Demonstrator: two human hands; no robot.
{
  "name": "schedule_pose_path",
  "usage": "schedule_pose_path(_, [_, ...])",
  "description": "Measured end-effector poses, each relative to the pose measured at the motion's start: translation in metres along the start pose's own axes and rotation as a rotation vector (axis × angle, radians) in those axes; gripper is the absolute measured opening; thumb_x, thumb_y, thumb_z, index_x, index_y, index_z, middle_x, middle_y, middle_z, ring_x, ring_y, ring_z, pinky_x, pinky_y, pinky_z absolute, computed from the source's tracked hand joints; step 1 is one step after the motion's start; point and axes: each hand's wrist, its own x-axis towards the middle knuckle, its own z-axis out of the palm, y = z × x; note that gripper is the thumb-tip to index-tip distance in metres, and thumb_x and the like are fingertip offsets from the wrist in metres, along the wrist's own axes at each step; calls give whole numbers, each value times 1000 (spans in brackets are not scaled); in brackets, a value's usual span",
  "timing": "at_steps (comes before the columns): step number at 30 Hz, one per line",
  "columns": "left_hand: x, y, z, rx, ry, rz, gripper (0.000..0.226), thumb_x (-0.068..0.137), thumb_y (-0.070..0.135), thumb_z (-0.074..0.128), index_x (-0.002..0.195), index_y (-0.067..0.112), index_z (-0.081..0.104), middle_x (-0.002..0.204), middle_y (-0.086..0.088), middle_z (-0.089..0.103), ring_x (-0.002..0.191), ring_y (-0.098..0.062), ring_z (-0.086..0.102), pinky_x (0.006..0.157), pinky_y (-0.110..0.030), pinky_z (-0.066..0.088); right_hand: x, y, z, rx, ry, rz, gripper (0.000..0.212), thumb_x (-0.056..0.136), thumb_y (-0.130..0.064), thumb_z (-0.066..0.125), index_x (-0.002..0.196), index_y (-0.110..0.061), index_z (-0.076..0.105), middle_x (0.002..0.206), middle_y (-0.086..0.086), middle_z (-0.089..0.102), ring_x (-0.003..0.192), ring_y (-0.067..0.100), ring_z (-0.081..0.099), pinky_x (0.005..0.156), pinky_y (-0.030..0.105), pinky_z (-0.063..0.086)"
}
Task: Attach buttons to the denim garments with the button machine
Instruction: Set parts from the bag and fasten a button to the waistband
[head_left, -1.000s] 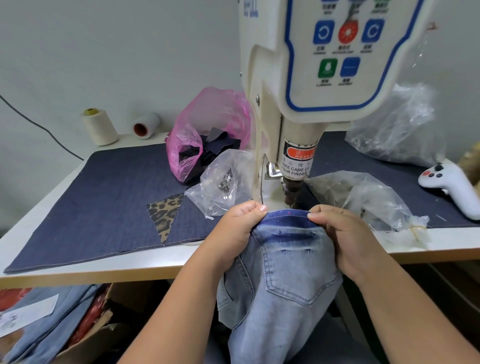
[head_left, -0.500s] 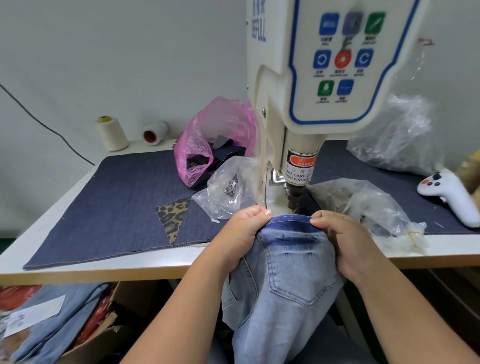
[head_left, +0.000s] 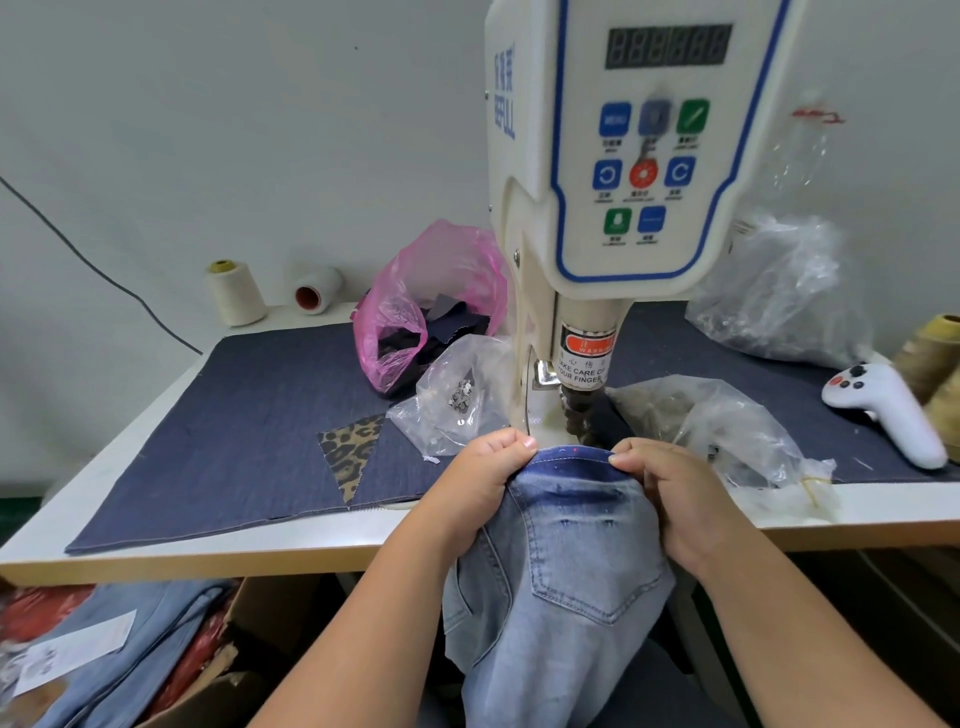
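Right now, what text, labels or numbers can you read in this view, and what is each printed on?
"TAKE CARE OF YOUR FINGER": partly cut off, on the white warning sticker on the cream button machine.
"WARNING": on that sticker's red band, blurred.
Blue vertical brand lettering on the machine's side: blurred.
Captions under the control-panel buttons: too small.
Dark digital display: unlit.

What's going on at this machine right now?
A person is holding a pair of light blue denim jeans up to the cream button machine with the blue-edged control panel. The left hand and right hand each grip the darker waistband edge, stretching it just in front of the machine's metal head. A clear plastic bag of small metal buttons lies on the dark denim mat.
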Motion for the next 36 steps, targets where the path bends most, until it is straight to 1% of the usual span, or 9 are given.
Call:
schedule_pose_path(5, [1, 0, 0, -20, -4, -5, 25, 101, 23, 52, 78, 19, 60, 79, -4, 61, 71, -14, 54, 66, -24, 45, 3, 3, -3, -22, -19, 10, 32, 80, -4, 54, 51, -18, 59, 53, -1, 48, 49, 11, 47, 53, 27, 38])
schedule_pose_path(9, [2, -1, 0, -10, -1, -5, 19, 102, 24, 52, 87, 14, 61, 82, -6, 61, 75, -16, 54, 69, -27, 45, 5, 4, -4, -26, -28, 15, 26, 76, -9, 57, 52, -18, 60, 53, -1, 50, 49, 10, 48, 50, 23, 40])
schedule_pose_path(12, [3, -2, -1, 10, 5, -1, 18, 102, 24, 52, 93, 11, 61, 82, -7, 60, 75, -17, 53, 67, -24, 45, 4, 3, -4, -28, -36, 31, 13, 65, -17, 61, 53, -18, 60, 54, 0, 50, 51, 11, 49, 52, 26, 40])
schedule_pose_path(14, [2, -2, -1, 2, 6, 1, 18, 102, 23, 52, 92, 11, 62, 80, -5, 61, 72, -15, 54, 66, -23, 45, 4, 3, -4, -29, -38, 35, 10, 64, -17, 62, 53, -17, 60, 55, 1, 50, 52, 12, 49, 55, 29, 39])
schedule_pose_path(20, [3, -2, -1, -39, -4, -7, 19, 102, 22, 50, 98, 7, 63, 85, -9, 63, 75, -16, 57, 67, -23, 48, 4, 3, -4, -32, -54, 26, 11, 65, -18, 62, 54, -16, 58, 56, 2, 48, 53, 14, 46, 57, 31, 37])
schedule_pose_path(25, [3, -3, -1, -43, -2, -6, 21, 102, 22, 50, 89, 10, 61, 76, -2, 64, 68, -12, 57, 62, -19, 48, 5, 4, -5, -32, -63, 25, 12, 66, -18, 62, 54, -16, 60, 56, 2, 51, 54, 13, 49, 58, 32, 39])
schedule_pose_path(28, [4, -4, -2, -55, -15, -17, 27, 102, 23, 50, 92, 1, 63, 81, -5, 67, 75, -16, 61, 66, -20, 51, 6, 5, -6, -38, -61, 18, 17, 72, -17, 61, 55, -18, 63, 58, 2, 53, 56, 14, 51, 58, 30, 40])
schedule_pose_path(31, [4, -4, -2, -68, -16, -9, 24, 101, 22, 50, 85, 11, 63, 77, -1, 67, 70, -13, 60, 63, -19, 49, 7, 5, -6, -19, -48, 7, 32, 82, -7, 54, 53, -18, 62, 55, 0, 52, 53, 12, 49, 53, 26, 40])
schedule_pose_path(36, [4, -2, -1, -49, -2, -12, 19, 89, 33, 56, 84, 15, 62, 73, 1, 64, 66, -9, 57, 61, -20, 47, 6, 3, -4, -14, -60, 16, 35, 83, -5, 53, 52, -18, 61, 54, 0, 50, 50, 12, 48, 52, 27, 39])
